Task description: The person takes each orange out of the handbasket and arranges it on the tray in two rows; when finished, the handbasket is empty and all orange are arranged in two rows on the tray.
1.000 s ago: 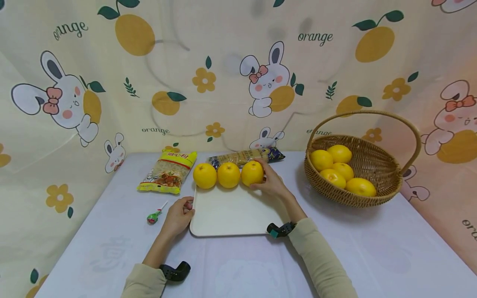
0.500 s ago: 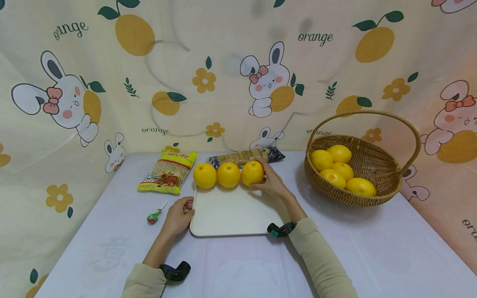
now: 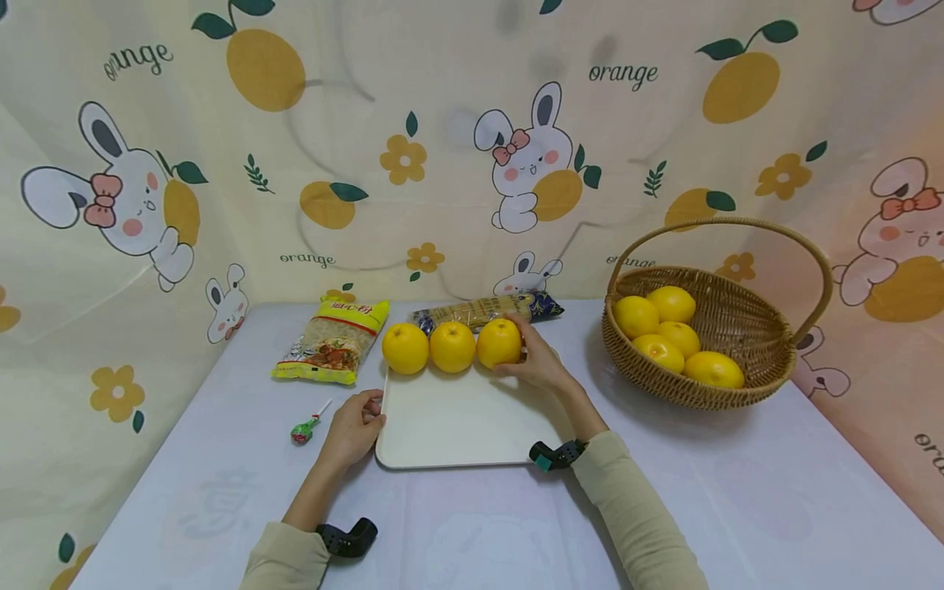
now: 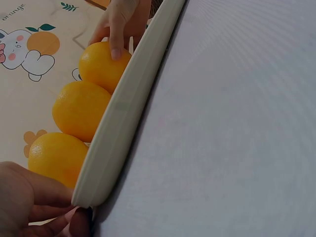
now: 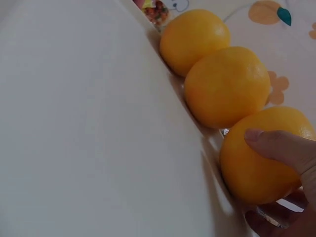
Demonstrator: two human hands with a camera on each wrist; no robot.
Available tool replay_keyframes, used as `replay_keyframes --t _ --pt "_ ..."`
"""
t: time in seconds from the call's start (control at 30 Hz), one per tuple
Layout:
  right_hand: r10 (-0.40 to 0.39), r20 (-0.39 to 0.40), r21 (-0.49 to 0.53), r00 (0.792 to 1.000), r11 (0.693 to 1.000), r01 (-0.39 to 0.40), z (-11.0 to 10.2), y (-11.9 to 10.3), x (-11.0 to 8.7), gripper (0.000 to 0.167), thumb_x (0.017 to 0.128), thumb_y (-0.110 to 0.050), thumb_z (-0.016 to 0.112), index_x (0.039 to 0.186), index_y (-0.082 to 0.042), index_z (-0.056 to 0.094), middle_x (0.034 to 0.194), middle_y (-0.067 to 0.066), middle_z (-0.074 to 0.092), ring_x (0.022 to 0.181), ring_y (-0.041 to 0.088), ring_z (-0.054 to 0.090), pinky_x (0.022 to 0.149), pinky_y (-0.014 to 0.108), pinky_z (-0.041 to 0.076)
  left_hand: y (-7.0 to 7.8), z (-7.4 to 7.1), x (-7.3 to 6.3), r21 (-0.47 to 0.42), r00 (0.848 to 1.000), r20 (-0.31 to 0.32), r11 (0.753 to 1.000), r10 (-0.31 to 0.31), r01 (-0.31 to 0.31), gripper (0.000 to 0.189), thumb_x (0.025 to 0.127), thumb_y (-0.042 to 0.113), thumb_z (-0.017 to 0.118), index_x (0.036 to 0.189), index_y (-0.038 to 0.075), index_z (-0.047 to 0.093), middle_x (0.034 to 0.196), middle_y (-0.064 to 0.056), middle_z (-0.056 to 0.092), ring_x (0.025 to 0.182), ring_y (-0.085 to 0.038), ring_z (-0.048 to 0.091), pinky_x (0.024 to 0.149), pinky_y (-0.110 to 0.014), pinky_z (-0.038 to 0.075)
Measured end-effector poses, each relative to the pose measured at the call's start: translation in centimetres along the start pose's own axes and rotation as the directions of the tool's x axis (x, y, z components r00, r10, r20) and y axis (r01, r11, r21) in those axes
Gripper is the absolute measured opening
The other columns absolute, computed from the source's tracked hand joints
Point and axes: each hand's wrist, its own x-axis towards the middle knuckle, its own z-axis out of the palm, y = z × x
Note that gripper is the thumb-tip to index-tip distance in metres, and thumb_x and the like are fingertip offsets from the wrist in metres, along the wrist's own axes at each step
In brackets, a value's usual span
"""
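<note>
Three round oranges stand in a row along the far edge of a white tray (image 3: 472,426): a left one (image 3: 406,348), a middle one (image 3: 453,347) and a right one (image 3: 498,342). My right hand (image 3: 542,359) holds the right orange from its right side; the thumb lies across the fruit in the right wrist view, with fingers below it. At the tray's left edge, my left hand (image 3: 356,426) grips the rim, fingers curled at the edge in the left wrist view. Part of that hand is cut off there.
A wicker basket (image 3: 767,360) with several oranges stands to the right. Behind the row lies a long dark-and-gold packet (image 3: 472,313). A yellow food bag (image 3: 332,340) and a green-wrapped lollipop (image 3: 302,432) lie to the left. A printed cloth (image 3: 442,82) hangs behind.
</note>
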Motion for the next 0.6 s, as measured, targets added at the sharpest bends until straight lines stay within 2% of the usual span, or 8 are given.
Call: replay_keyframes --t 0.13,0.3,0.4,0.53,0.6 --pt "-0.008 0.005 0.015 1.000 1.000 0.008 -0.3 -0.5 -0.1 0.095 0.070 -0.012 0.081 0.146 -0.019 0.024 0.144 0.013 0.031 0.120 0.036 0.044 0.094 0.046 0.043 0.2 -0.2 -0.1 -0.001 1.000 -0.001 1.000 -0.004 0.004 0.038 0.083 0.000 0.059 0.120 -0.007 0.055 0.090 -0.012 0.056 0.076 -0.019 0.053 0.067 -0.028 0.042" --pt "-0.036 0.011 -0.009 0.999 0.999 0.036 -1.3 -1.4 -0.5 0.090 0.075 -0.014 0.077 0.147 -0.014 0.023 0.140 0.019 0.035 0.121 0.040 0.043 0.096 0.052 0.039 0.3 -0.3 -0.2 -0.002 1.000 0.000 1.000 -0.008 0.008 0.038 0.083 -0.001 0.059 0.120 -0.007 0.055 0.091 -0.012 0.056 0.076 -0.019 0.053 0.067 -0.028 0.043" --pt "-0.056 0.004 -0.085 0.998 0.995 0.056 -2.4 -2.2 -1.3 0.076 0.080 -0.018 0.073 0.143 -0.010 0.031 0.137 0.020 0.038 0.120 0.041 0.043 0.095 0.055 0.038 0.3 -0.2 -0.2 -0.007 1.000 -0.004 1.000 -0.005 0.005 0.037 0.083 -0.001 0.059 0.120 -0.007 0.055 0.090 -0.012 0.056 0.076 -0.018 0.053 0.067 -0.027 0.043" --pt "-0.096 -0.008 -0.173 0.995 0.981 0.093 -4.5 -3.7 -2.9 0.051 0.085 -0.020 0.068 0.130 -0.004 0.050 0.130 0.019 0.044 0.117 0.038 0.044 0.093 0.052 0.041 0.4 -0.1 -0.2 -0.014 1.000 -0.007 1.000 0.002 -0.002 0.037 0.083 -0.001 0.059 0.119 -0.007 0.055 0.090 -0.012 0.055 0.076 -0.018 0.053 0.067 -0.027 0.043" --pt "-0.121 -0.016 -0.185 0.993 0.976 0.116 -5.8 -4.4 -3.8 0.042 0.086 -0.018 0.066 0.124 -0.002 0.055 0.126 0.018 0.048 0.114 0.035 0.047 0.092 0.050 0.044 0.4 -0.1 -0.2 -0.012 1.000 -0.006 1.000 0.000 0.000 0.037 0.083 -0.001 0.059 0.119 -0.007 0.055 0.090 -0.012 0.055 0.076 -0.018 0.053 0.067 -0.028 0.043"
